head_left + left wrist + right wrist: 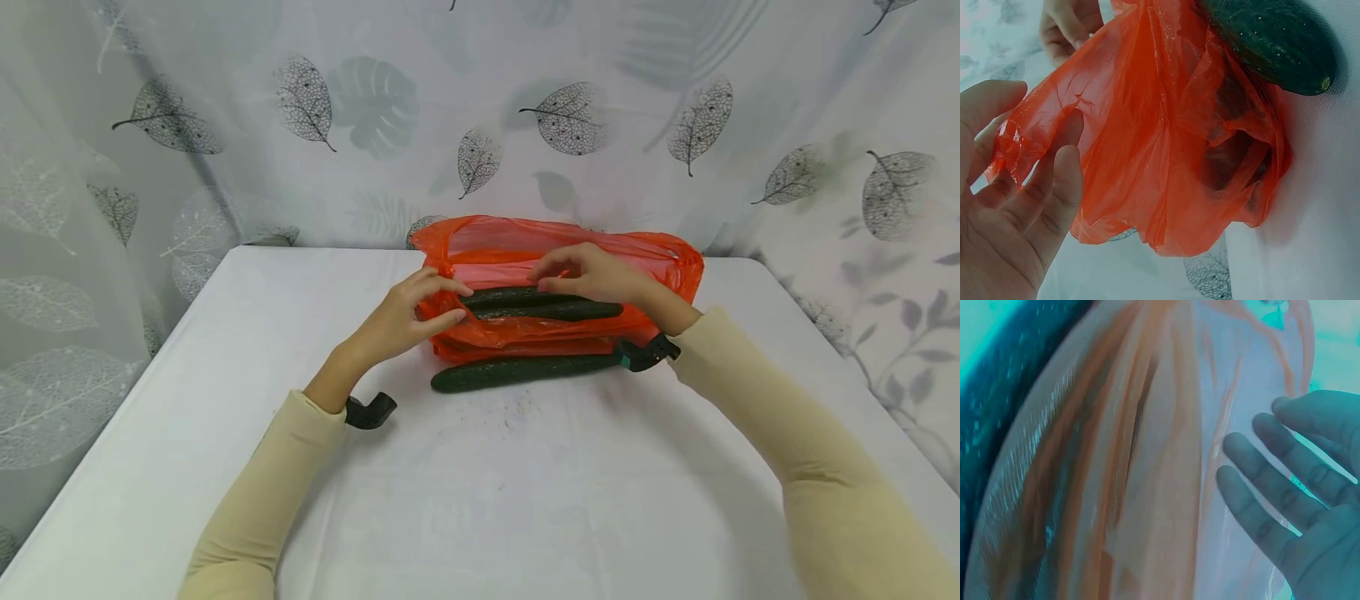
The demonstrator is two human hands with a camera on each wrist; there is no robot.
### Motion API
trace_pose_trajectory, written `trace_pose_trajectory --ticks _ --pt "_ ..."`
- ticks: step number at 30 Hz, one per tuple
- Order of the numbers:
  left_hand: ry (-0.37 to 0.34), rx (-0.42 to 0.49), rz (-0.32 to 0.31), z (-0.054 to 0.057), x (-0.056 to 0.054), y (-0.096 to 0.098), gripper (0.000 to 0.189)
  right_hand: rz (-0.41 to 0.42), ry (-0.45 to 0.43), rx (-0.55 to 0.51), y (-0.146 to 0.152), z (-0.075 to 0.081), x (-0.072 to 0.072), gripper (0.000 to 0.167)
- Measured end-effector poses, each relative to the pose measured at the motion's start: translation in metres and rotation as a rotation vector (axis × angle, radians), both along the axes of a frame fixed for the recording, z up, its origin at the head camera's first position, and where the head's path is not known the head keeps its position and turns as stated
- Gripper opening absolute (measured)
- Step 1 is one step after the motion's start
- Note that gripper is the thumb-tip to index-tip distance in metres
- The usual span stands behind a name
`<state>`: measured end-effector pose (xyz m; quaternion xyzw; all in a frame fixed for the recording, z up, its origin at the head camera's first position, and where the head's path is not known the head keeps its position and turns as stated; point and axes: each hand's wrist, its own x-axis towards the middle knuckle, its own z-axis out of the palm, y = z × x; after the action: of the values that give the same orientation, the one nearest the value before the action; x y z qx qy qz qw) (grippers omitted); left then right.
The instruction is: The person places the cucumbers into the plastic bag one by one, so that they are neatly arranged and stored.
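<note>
A thin red plastic bag [517, 333] lies with its mouth spread on the table, and two dark green cucumbers [543, 311] show inside. Along its front edge, a third cucumber [517, 372] rests on the white cloth. My left hand [397, 317] is at the bag's left end, fingers spread and loosely bent; in the left wrist view the fingers [1066, 175] are against the thin plastic. Over the bag's opening hovers my right hand [592, 273], just above the cucumbers. Its fingers [1260, 512] are extended and apart in the right wrist view, with nothing held.
A white cloth covers the table [480, 500]. Behind it hangs a leaf-patterned curtain [405, 108], which also runs down both sides. Small dark specks [510, 410] dot the cloth in front of the loose cucumber. Each wrist carries a black camera mount [371, 411].
</note>
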<state>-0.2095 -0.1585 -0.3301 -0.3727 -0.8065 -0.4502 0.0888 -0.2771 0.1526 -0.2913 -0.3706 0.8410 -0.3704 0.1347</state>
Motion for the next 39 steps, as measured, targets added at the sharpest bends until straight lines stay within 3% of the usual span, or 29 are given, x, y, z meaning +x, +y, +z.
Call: trace_pose_trajectory --ticks 13,19,25,32,39 --pt "-0.005 0.000 0.004 0.001 -0.001 0.000 0.028 -0.039 -0.058 -0.249 -0.005 -0.002 0.033 0.025" --pt "-0.008 -0.013 0.010 0.002 0.000 0.000 0.028 0.001 -0.094 -0.351 -0.006 -0.007 0.045 0.022" --pt "-0.017 -0.026 0.023 0.003 0.000 -0.001 0.028 0.016 -0.115 -0.369 -0.003 -0.016 0.052 0.023" --pt "-0.022 -0.028 0.017 0.002 0.000 0.000 0.028 0.156 -0.124 -0.352 0.000 -0.028 0.060 0.022" --pt "-0.015 -0.034 0.026 0.002 -0.001 0.000 0.028 0.222 -0.200 -0.303 0.002 -0.043 0.067 0.023"
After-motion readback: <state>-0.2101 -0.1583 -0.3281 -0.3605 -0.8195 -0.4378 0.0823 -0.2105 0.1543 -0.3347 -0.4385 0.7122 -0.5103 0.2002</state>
